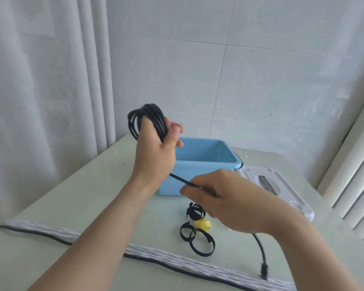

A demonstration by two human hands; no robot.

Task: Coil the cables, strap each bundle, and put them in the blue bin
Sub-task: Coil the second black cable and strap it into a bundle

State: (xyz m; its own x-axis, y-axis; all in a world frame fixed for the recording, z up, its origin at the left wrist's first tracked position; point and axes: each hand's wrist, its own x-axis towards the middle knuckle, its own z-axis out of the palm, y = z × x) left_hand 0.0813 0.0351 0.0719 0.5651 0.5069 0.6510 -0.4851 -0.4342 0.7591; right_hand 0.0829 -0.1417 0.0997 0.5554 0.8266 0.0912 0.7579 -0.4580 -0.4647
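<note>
The left hand (156, 143) is raised above the surface (88, 196), its fingers curled round a coil of black cable (147, 120) whose loops wrap over the fingers and stand up behind them. From that coil a single strand runs down and to the right into the right hand (225, 200), whose thumb and fingers pinch it in front of the blue bin (206, 156). The tail of the cable comes out below the right wrist and hangs toward the near edge of the surface, ending in a black plug (263, 270). The bin stands open near the far edge, behind both hands. Its white lid (282, 185) lies flat just beside it, toward the right edge. Below the right hand several black strap loops (202, 242) and one yellow strap (203, 224) lie close together on the surface. A grey padded strip (177, 257) with a dark border runs along the near edge.
</note>
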